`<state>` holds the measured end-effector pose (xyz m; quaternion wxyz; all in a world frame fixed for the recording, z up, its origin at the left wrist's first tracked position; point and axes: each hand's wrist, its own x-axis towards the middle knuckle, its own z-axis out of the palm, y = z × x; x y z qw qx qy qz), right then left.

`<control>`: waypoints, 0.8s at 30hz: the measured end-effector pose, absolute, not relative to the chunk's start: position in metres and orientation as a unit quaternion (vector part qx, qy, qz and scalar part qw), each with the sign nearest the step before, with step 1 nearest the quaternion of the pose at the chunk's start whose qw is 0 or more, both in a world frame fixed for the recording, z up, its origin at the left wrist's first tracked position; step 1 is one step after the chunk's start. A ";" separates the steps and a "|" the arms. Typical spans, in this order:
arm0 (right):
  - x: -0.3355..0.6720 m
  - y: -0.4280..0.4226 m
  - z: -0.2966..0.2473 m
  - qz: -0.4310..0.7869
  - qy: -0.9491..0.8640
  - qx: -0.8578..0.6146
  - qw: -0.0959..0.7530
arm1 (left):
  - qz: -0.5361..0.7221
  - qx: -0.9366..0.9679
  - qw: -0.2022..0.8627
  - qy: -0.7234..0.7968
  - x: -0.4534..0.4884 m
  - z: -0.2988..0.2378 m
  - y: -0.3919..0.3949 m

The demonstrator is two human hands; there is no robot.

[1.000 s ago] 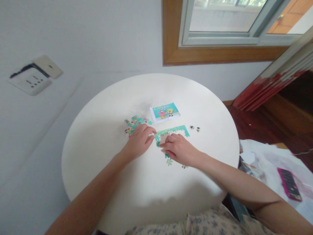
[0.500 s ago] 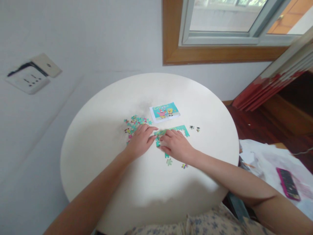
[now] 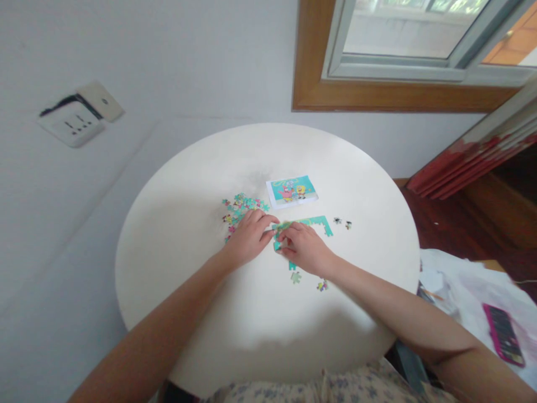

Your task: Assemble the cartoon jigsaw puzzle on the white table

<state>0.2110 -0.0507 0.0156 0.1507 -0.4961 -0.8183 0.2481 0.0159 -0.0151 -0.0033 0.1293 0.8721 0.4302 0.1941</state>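
Both my hands rest on a round white table [image 3: 188, 235] over a partly joined teal jigsaw border [image 3: 316, 222]. My left hand [image 3: 250, 238] lies with its fingers pressed on the border's left corner. My right hand [image 3: 306, 247] pinches at the same corner, fingertips meeting the left hand's. What it holds, if anything, is too small to make out. A heap of loose jigsaw pieces [image 3: 241, 205] lies just beyond my left hand. The puzzle's picture card [image 3: 291, 191] lies behind the border.
Single loose pieces lie near my right wrist [image 3: 296, 276] [image 3: 322, 286] and to the border's right [image 3: 342, 222]. A wall socket [image 3: 75, 120] is at the left, a window [image 3: 403, 50] above. A pink phone [image 3: 503, 334] lies on white cloth at the right.
My right hand has slid left and forward until its fingertips meet my left hand at the border's corner. The camera view has shifted slightly.
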 end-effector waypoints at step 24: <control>0.221 -0.066 0.026 0.099 -0.888 -0.438 0.100 | 0.201 0.869 0.133 0.432 0.017 -0.001 -0.017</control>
